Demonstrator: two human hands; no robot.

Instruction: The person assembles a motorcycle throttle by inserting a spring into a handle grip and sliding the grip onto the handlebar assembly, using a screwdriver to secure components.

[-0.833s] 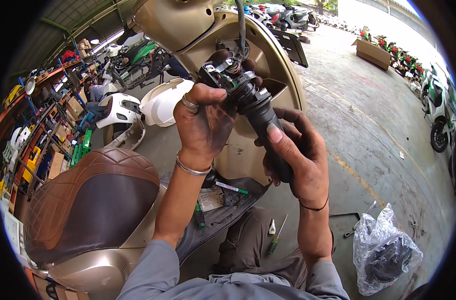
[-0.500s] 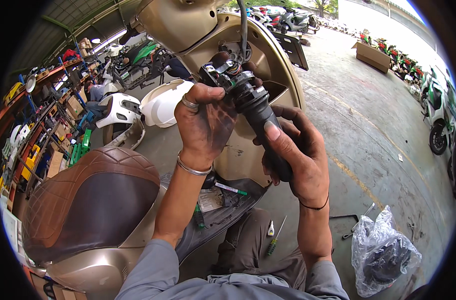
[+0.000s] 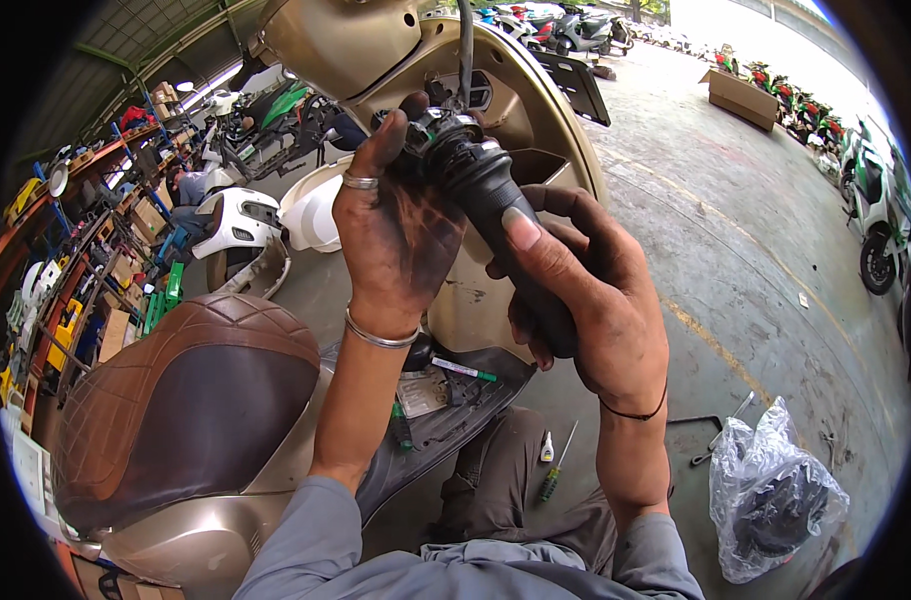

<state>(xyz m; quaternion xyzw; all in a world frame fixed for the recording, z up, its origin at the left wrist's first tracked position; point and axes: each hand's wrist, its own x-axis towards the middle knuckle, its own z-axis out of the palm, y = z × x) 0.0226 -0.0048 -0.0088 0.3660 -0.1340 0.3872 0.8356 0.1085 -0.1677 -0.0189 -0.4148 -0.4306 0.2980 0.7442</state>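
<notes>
We have our right hand [image 3: 606, 295] curled firmly around the long black rubber grip [image 3: 488, 192], which slants before the glossy gold scooter panel [image 3: 531, 108]. Our left hand [image 3: 401, 225], palm showing, loosely cups the black plastic fitting [image 3: 434, 135] at the grip's upper end.

Black, tube-shaped, rubbery handlebar grip [image 3: 490, 194] is held midair at a slant, ringed end up-left, lower end partly covered.
</notes>
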